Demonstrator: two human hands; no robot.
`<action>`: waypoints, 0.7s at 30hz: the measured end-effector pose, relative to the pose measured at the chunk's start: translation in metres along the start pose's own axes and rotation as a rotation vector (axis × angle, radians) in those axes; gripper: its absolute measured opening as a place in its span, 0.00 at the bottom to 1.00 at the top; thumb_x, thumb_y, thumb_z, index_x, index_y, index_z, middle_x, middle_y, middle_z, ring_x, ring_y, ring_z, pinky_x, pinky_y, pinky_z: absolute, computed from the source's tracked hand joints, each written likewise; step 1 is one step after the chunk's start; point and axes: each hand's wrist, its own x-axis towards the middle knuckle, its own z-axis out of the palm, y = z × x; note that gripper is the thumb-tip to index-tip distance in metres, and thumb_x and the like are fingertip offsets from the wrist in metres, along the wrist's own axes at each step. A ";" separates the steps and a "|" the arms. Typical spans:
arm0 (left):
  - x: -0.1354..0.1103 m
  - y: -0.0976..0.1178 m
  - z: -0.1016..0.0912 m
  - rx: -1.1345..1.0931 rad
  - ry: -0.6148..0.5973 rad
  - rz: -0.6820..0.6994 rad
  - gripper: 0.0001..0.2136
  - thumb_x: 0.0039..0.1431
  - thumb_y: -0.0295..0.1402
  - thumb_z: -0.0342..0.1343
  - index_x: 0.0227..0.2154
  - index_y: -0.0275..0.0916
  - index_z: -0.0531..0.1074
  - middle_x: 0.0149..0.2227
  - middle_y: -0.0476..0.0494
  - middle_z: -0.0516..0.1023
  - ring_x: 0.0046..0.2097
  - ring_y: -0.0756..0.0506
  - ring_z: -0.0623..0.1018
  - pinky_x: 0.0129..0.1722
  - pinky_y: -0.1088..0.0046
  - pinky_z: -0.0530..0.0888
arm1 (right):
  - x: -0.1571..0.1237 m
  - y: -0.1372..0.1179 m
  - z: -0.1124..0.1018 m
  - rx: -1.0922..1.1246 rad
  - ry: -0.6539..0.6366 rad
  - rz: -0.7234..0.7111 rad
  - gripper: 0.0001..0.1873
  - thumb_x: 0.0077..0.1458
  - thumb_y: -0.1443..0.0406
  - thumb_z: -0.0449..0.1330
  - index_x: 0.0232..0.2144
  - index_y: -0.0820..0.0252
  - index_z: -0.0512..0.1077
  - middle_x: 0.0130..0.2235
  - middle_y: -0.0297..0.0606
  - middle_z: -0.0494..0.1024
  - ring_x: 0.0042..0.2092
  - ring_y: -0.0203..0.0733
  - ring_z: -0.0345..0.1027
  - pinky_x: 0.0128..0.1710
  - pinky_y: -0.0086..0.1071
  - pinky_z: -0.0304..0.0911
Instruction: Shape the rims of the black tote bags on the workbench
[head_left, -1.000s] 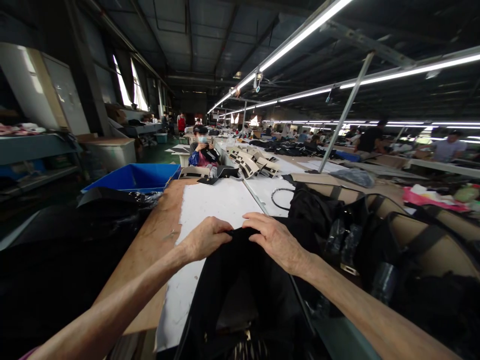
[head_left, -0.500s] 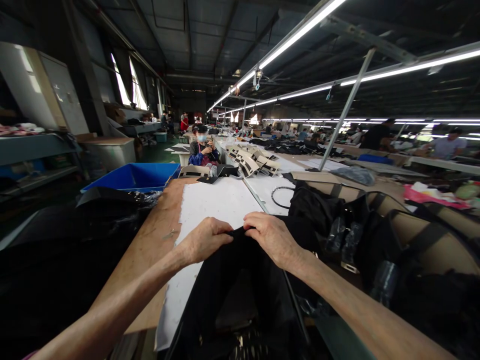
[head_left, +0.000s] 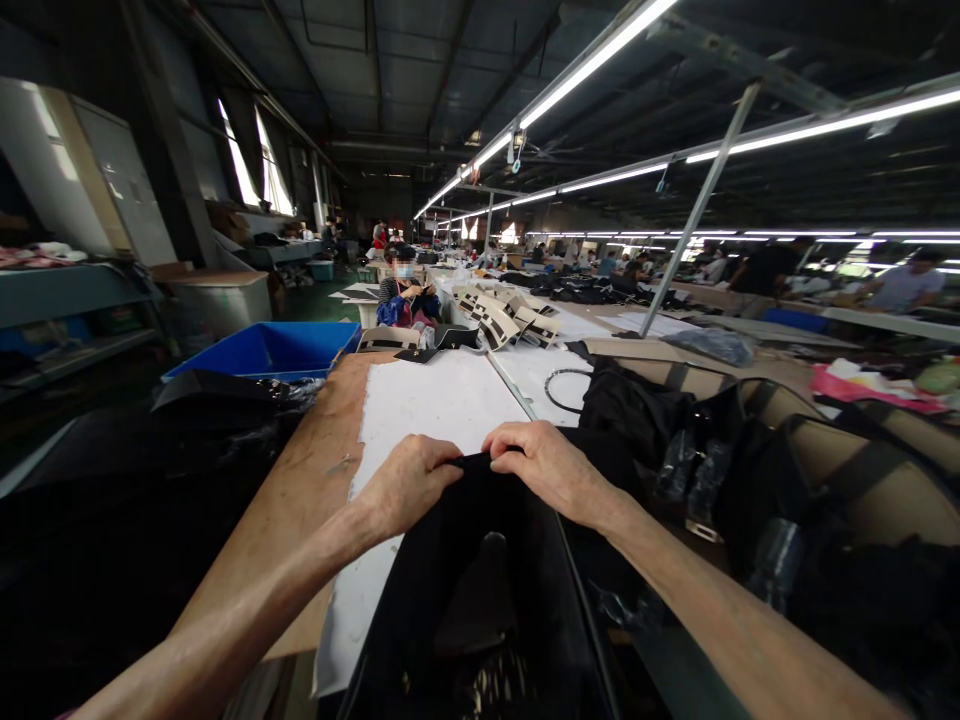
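A black bag (head_left: 480,590) lies lengthwise in front of me on a white sheet (head_left: 431,405) that covers part of the wooden worktable (head_left: 300,500). My left hand (head_left: 409,483) is closed on the far edge of the bag, fingers curled over the fabric. My right hand (head_left: 544,465) grips the same edge just to the right, fingers bent over it. The two hands almost touch at the bag's far end.
A heap of black and tan bags (head_left: 750,470) lies to the right. A blue bin (head_left: 266,352) stands at the far left, with dark bags (head_left: 217,400) before it. Tan and black pieces (head_left: 502,325) lie further up the table. A seated person (head_left: 405,290) works beyond; other people sit far right.
Both hands have kept their grip on the bag's far edge and drawn slightly closer together. The view has tilted down a little.
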 end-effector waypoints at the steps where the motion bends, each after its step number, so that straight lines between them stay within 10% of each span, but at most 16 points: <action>1: 0.000 0.001 0.000 0.012 0.006 -0.002 0.09 0.49 0.29 0.45 0.23 0.35 0.70 0.19 0.53 0.66 0.24 0.54 0.63 0.25 0.79 0.57 | 0.001 -0.001 -0.002 0.013 -0.022 0.013 0.05 0.47 0.70 0.56 0.21 0.59 0.67 0.30 0.29 0.73 0.34 0.35 0.64 0.36 0.28 0.55; 7: 0.002 0.001 0.002 0.061 0.028 -0.007 0.09 0.48 0.28 0.45 0.22 0.35 0.69 0.19 0.52 0.67 0.24 0.53 0.64 0.24 0.78 0.57 | 0.001 -0.002 0.004 -0.236 0.017 -0.144 0.06 0.47 0.73 0.56 0.22 0.60 0.66 0.28 0.31 0.71 0.34 0.35 0.63 0.36 0.27 0.54; 21: 0.000 0.004 0.000 0.051 -0.021 0.033 0.10 0.51 0.31 0.45 0.23 0.35 0.69 0.20 0.52 0.67 0.25 0.52 0.65 0.25 0.78 0.57 | -0.002 0.005 0.014 -0.265 0.169 -0.025 0.08 0.51 0.70 0.54 0.21 0.59 0.63 0.25 0.30 0.68 0.28 0.33 0.61 0.30 0.27 0.52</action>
